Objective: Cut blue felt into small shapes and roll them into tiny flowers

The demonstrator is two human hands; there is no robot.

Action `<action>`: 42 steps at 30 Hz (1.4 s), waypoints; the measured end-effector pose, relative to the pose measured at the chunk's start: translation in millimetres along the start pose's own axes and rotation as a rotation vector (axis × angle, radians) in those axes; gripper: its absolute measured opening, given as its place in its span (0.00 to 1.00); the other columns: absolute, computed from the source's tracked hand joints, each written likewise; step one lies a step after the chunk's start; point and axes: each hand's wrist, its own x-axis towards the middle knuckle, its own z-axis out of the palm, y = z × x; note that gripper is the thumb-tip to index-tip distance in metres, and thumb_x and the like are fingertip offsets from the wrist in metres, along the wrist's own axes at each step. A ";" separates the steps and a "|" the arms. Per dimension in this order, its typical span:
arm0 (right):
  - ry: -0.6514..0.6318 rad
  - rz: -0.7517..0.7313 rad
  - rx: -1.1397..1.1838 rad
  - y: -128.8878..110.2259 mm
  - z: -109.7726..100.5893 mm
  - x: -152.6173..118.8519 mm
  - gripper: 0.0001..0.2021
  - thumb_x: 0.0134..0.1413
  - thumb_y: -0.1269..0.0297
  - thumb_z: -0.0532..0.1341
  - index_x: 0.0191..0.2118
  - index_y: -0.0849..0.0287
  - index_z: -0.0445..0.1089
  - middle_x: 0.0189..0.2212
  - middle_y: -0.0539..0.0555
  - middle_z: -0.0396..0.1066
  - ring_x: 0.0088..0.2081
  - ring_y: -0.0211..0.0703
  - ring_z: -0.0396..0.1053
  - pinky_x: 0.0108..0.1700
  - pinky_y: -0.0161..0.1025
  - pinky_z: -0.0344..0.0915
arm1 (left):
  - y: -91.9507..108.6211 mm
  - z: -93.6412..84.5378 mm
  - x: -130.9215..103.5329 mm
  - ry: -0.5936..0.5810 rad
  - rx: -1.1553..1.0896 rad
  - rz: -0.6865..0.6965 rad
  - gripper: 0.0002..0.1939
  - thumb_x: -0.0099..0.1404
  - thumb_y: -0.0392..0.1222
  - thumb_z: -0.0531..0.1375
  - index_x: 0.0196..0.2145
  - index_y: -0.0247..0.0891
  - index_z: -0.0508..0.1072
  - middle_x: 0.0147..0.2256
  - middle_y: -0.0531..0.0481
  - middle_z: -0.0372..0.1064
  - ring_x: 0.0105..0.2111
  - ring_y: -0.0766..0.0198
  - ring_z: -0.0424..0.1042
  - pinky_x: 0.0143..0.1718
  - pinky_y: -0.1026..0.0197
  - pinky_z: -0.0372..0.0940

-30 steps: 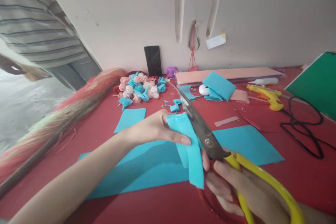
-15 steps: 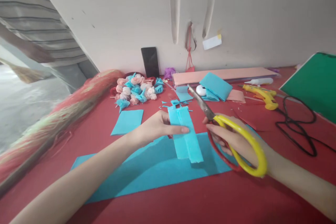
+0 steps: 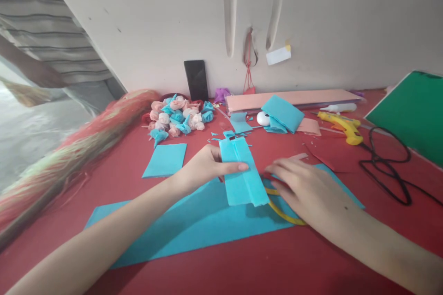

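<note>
My left hand pinches a folded strip of blue crepe paper, thumb on top, above a large blue sheet. Just right of the strip is my right hand, its fingers apart and nothing held in them. Below that hand, the yellow-handled scissors lie on the blue sheet, mostly hidden by the hand and the strip. A blue square lies left of my left hand. Small blue scraps are scattered beyond the strip.
Paper roses are heaped at the back left, near a black phone. A folded blue pack and pink paper lie behind. On the right are a yellow glue gun and its black cord. A person stands at left.
The scissors have gone from my right hand down onto the blue sheet, and that hand has opened. My left hand still holds the folded strip in nearly the same place.
</note>
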 end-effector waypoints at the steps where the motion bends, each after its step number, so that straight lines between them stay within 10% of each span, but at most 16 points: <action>1: 0.036 -0.003 0.029 -5.2 -3.5 2.5 0.13 0.54 0.68 0.51 0.39 0.60 0.71 0.40 0.63 0.71 0.43 0.58 0.65 0.44 0.53 0.58 | -0.6 0.6 0.0 0.005 -0.002 -0.001 0.06 0.50 0.40 0.65 0.21 0.35 0.75 0.19 0.56 0.69 0.17 0.74 0.61 0.18 0.71 0.59; 10: -0.271 0.186 0.673 -22.1 2.8 2.2 0.11 0.51 0.56 0.58 0.32 0.58 0.71 0.24 0.48 0.69 0.24 0.35 0.63 0.23 0.31 0.58 | -15.7 21.8 -5.7 -0.009 0.001 0.047 0.09 0.49 0.43 0.66 0.27 0.35 0.76 0.28 0.52 0.75 0.27 0.65 0.71 0.30 0.65 0.66; 17: -0.136 0.395 0.910 -16.9 7.6 4.9 0.14 0.51 0.52 0.57 0.31 0.58 0.70 0.24 0.51 0.70 0.27 0.39 0.68 0.24 0.33 0.62 | -18.1 21.2 -2.2 -0.038 -0.090 0.066 0.07 0.56 0.41 0.62 0.26 0.34 0.74 0.23 0.54 0.71 0.20 0.71 0.67 0.24 0.67 0.64; 23: 0.167 0.401 0.862 6.7 -4.2 21.1 0.11 0.54 0.55 0.56 0.31 0.57 0.67 0.26 0.48 0.69 0.30 0.36 0.66 0.25 0.31 0.59 | -21.4 18.0 1.2 -0.013 -0.154 0.054 0.09 0.57 0.41 0.61 0.23 0.33 0.71 0.21 0.55 0.68 0.19 0.72 0.66 0.23 0.69 0.62; 31: 0.009 0.415 0.632 30.7 -6.8 69.1 0.11 0.59 0.60 0.55 0.42 0.63 0.67 0.35 0.52 0.69 0.31 0.37 0.69 0.32 0.38 0.68 | -29.7 32.4 0.2 -0.087 -0.104 0.009 0.08 0.56 0.42 0.61 0.30 0.33 0.74 0.26 0.51 0.72 0.21 0.69 0.67 0.25 0.66 0.64; 37: 0.194 0.293 0.487 36.3 -1.8 116.8 0.13 0.58 0.63 0.57 0.48 0.60 0.64 0.48 0.56 0.65 0.44 0.45 0.67 0.43 0.48 0.67 | -28.9 33.2 -3.9 -0.099 -0.052 0.023 0.12 0.58 0.45 0.58 0.30 0.33 0.73 0.26 0.50 0.70 0.22 0.67 0.66 0.26 0.64 0.65; 42: 0.155 0.102 0.585 7.5 -12.3 88.3 0.13 0.61 0.59 0.52 0.35 0.63 0.68 0.27 0.49 0.68 0.26 0.35 0.66 0.30 0.36 0.65 | -27.1 30.4 -5.9 -0.074 -0.017 0.062 0.12 0.60 0.47 0.57 0.29 0.33 0.72 0.26 0.50 0.68 0.26 0.65 0.67 0.31 0.62 0.64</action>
